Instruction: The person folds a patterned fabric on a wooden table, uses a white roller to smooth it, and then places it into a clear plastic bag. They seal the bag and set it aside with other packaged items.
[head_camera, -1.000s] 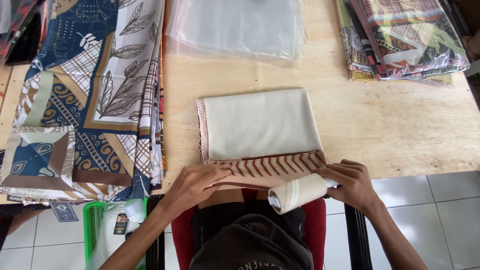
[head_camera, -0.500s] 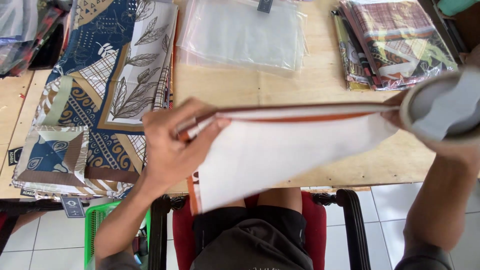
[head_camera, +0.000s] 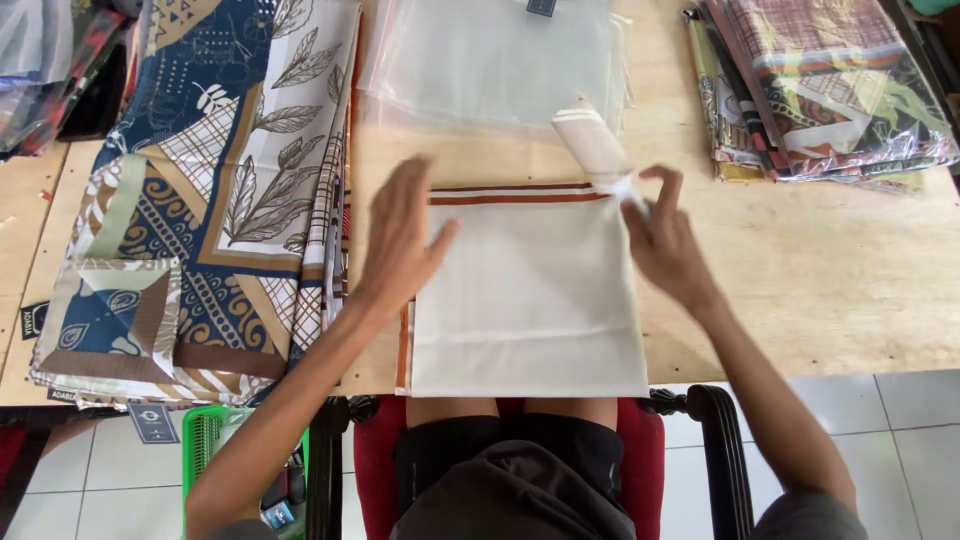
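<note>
From the head view, the left hand (head_camera: 402, 240) lay flat, fingers spread wide, on the left edge of one folded cream cloth (head_camera: 525, 290) near the table's (head_camera: 830, 270) front edge. The right hand (head_camera: 662, 240) pinched a rolled strip (head_camera: 592, 145) at the cloth's far right corner. Two stacks of patterned fabric flanked it.

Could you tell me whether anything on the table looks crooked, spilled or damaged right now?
Nothing stands out. The folded cream cloth lies flat and square under the left hand; the right hand pinches a rolled strip at its top corner. The side stacks look tidy.
</note>
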